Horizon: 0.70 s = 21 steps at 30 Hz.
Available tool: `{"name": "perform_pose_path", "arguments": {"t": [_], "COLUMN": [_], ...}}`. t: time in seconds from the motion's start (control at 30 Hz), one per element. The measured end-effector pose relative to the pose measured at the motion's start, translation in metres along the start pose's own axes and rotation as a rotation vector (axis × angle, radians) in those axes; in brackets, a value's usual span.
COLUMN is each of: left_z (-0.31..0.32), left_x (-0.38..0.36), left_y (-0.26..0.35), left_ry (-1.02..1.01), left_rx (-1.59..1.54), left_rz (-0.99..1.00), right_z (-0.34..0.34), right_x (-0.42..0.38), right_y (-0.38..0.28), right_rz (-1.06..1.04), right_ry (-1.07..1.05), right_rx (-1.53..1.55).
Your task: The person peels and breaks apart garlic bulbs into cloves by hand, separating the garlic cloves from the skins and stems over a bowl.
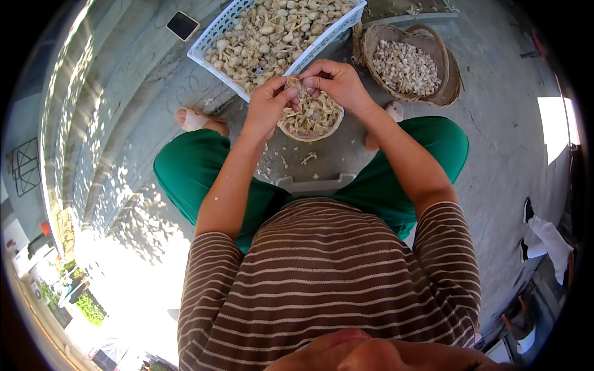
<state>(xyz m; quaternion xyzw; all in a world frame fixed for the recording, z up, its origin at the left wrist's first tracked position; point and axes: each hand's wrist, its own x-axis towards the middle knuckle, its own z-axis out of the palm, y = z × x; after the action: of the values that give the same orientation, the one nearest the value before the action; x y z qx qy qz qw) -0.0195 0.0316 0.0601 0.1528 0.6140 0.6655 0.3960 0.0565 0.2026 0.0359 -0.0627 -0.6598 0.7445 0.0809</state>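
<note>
Grey floor, sunlit at left. Garlic piece is pinched in left hand and right hand, fingertips close together, just above bowl of peelings. Beyond: blue crate of bulbs. Basket of cloves sits right of crate; phone lies left.

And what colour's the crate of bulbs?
Pale blue crate, seen best in the head view, the only one.
</note>
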Motion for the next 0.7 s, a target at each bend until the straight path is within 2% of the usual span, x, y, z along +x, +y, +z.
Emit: {"name": "perform_pose_path", "arguments": {"t": [0.23, 0.47, 0.53, 0.67, 0.7], "left_z": [0.000, -0.002, -0.001, 0.004, 0.004], "left_x": [0.002, 0.005, 0.005, 0.005, 0.005], "left_y": [-0.002, -0.005, -0.003, -0.002, -0.002], "left_ry": [0.033, 0.112, 0.108, 0.124, 0.135], "left_rx": [-0.161, -0.236, -0.201, -0.083, -0.031], "left_rz": [-0.022, 0.051, 0.070, 0.106, 0.132], "right_z": [0.002, -0.004, -0.008, 0.003, 0.009], "right_x": [-0.002, 0.001, 0.001, -0.003, -0.005], "right_y": [-0.005, 0.010, 0.010, 0.002, -0.006], "right_rz": [0.100, 0.125, 0.136, 0.188, 0.119], "right_ry": [-0.001, 0.067, -0.038, -0.056, -0.048], "right_rx": [0.368, 0.492, 0.625, 0.575, 0.444]}}
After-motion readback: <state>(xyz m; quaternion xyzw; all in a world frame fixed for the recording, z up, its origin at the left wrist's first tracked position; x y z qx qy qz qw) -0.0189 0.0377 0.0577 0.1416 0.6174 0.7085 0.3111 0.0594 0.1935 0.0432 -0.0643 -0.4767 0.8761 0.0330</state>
